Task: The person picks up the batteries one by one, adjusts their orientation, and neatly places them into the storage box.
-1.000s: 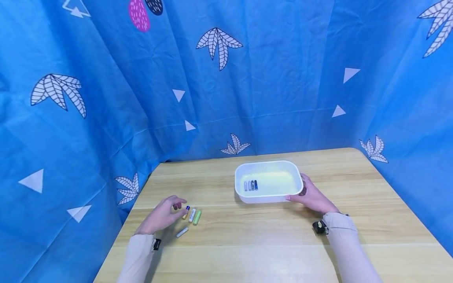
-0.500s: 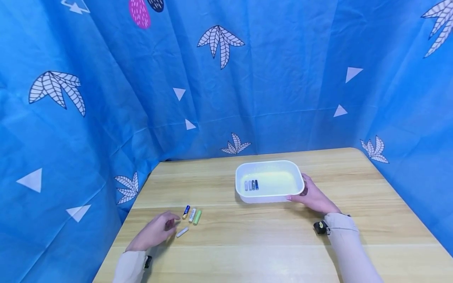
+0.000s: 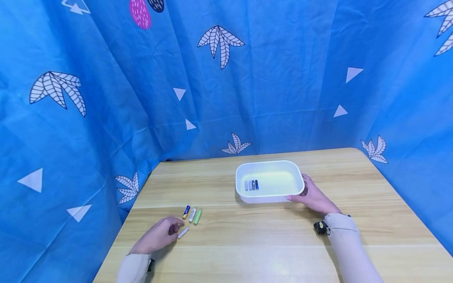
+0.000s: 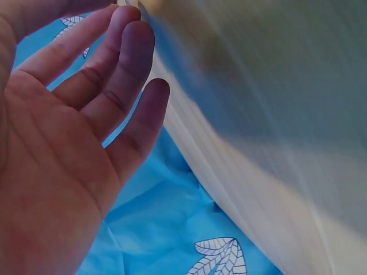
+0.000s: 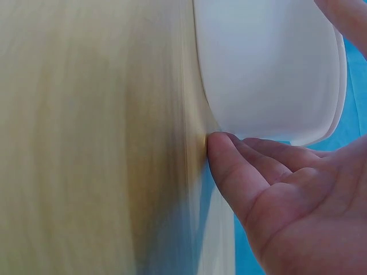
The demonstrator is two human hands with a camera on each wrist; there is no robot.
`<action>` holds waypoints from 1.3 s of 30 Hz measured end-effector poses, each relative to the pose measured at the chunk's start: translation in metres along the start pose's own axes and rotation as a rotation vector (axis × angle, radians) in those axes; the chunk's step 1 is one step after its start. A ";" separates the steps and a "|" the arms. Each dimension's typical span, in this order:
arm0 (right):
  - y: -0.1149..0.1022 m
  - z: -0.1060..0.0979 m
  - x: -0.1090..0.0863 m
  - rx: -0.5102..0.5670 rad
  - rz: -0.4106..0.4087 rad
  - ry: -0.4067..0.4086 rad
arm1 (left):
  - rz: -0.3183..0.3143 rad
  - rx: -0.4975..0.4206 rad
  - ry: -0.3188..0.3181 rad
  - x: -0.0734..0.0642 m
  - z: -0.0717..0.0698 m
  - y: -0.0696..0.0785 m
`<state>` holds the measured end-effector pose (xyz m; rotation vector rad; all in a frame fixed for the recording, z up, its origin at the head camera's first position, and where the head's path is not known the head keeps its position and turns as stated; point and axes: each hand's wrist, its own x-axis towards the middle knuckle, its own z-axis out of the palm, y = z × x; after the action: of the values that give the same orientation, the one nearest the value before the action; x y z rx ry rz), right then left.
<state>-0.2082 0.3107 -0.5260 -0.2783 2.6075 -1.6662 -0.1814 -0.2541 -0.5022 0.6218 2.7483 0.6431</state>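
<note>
Centrally, a white box [image 3: 267, 199] sits on the wooden table [image 3: 247, 243], gripped at its right end by the right hand [image 3: 314, 196], thumb over the near rim and fingers against the end wall. Inside, toward the left end, a row of four batteries [image 3: 253, 185] lies side by side: two pale, two dark. Well apart to the left, the left hand [image 3: 159, 234] reaches low over the table, thumb and fingertips drawn close at the pale battery [image 3: 183, 233]; whether they pinch it cannot be told from either view. Just beyond lie three more, close together: the blue battery [image 3: 186, 212] with a gold end, the white battery [image 3: 192, 215] and the green battery [image 3: 197, 217]. Behind hangs a blue curtain [image 3: 276, 78] printed with leaves and triangles.
</note>
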 end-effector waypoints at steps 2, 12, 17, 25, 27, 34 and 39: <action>0.000 0.000 0.000 -0.002 -0.002 0.000 | -0.015 -0.007 -0.016 0.001 0.001 0.003; 0.003 -0.002 0.001 -0.015 -0.013 0.006 | -0.009 -0.032 -0.102 0.002 0.000 0.014; 0.003 -0.002 0.000 -0.019 -0.006 0.003 | 0.016 -0.028 -0.091 0.002 0.000 0.014; 0.004 -0.002 -0.001 -0.008 0.010 0.003 | 0.007 -0.026 -0.062 0.005 0.003 0.015; 0.005 -0.002 -0.001 -0.008 0.010 0.001 | 0.005 -0.012 -0.054 0.005 0.004 0.015; 0.005 -0.001 0.000 -0.014 0.010 0.001 | -0.007 0.026 -0.002 0.008 0.007 0.017; 0.004 -0.001 0.000 -0.018 0.013 0.001 | 0.010 0.026 0.022 0.015 0.002 0.023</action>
<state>-0.2088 0.3137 -0.5290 -0.2611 2.6203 -1.6406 -0.1866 -0.2281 -0.4951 0.6389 2.7802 0.6213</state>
